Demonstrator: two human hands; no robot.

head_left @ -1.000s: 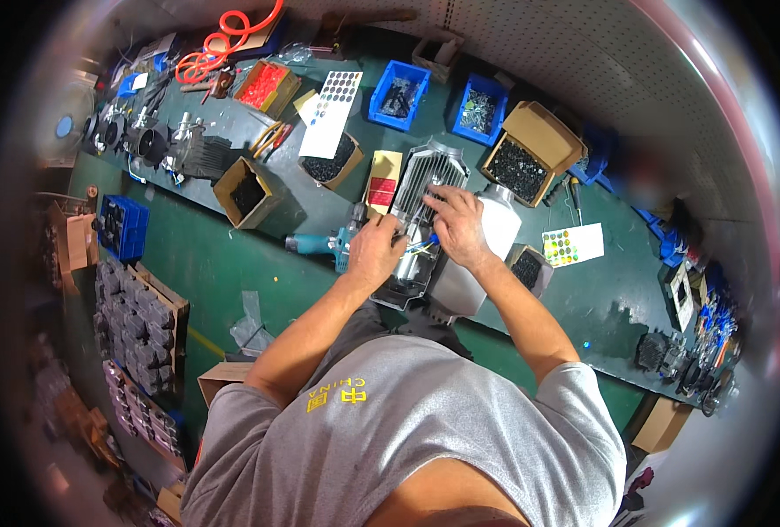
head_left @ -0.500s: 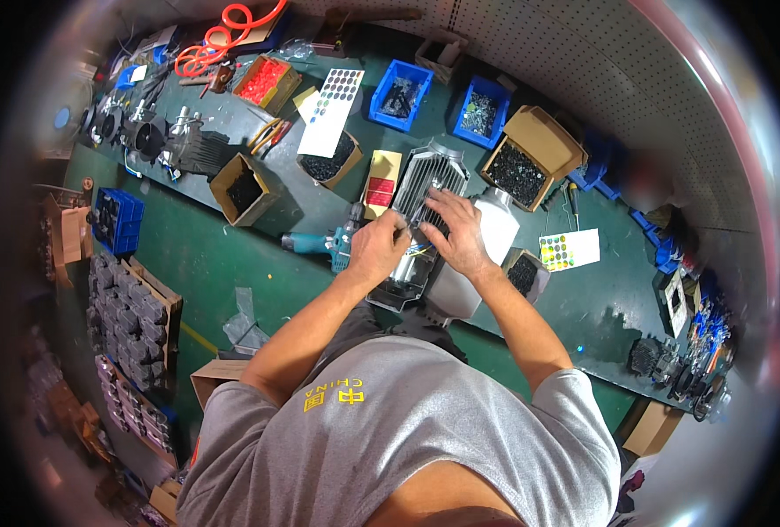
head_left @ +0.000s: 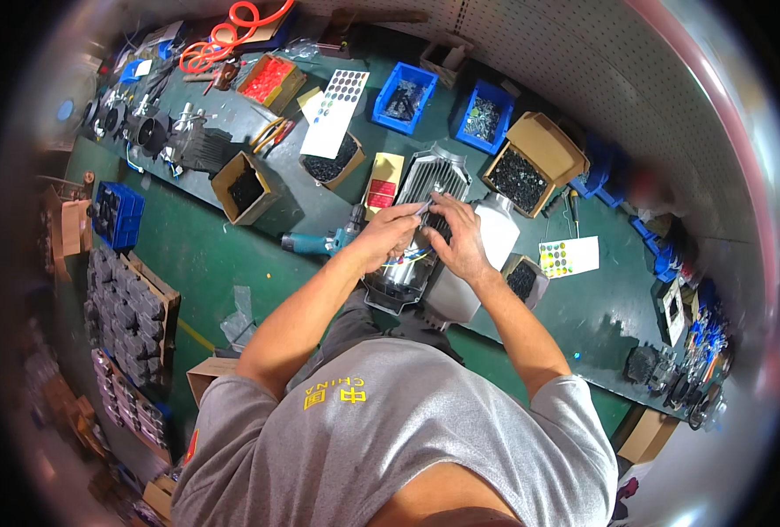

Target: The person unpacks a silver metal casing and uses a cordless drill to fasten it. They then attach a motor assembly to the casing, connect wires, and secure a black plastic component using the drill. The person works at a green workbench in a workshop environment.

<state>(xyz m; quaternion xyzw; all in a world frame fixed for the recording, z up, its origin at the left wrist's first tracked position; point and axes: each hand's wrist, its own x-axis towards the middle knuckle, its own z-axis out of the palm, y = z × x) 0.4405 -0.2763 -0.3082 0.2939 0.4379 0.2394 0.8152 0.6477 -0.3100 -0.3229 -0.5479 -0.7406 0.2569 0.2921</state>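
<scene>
A grey finned metal housing [head_left: 432,169] lies on the bench before me. At its near end are a shiny metal part [head_left: 398,279] and several coloured wires [head_left: 410,257]. Over the fins, my left hand [head_left: 388,234] is closed in a pinch on something thin and small that I cannot make out. My right hand [head_left: 458,233] meets it at the fingertips, its fingers bent around the same spot. What lies between the fingertips is mostly hidden. A smooth silver casing [head_left: 488,235] rests just right of the housing. Left of my left hand lies a teal power tool [head_left: 311,244].
Cardboard boxes of black parts [head_left: 520,176] and blue bins of small hardware [head_left: 405,98] stand behind the housing. A sticker sheet [head_left: 335,114], pliers [head_left: 271,134] and a screwdriver [head_left: 574,211] lie around. Grey castings [head_left: 126,307] are stacked at the lower left.
My left hand has shifted slightly right and up, its fingers now reaching across to my right fingertips. The coloured wires show more plainly below the hands. My right hand has barely moved.
</scene>
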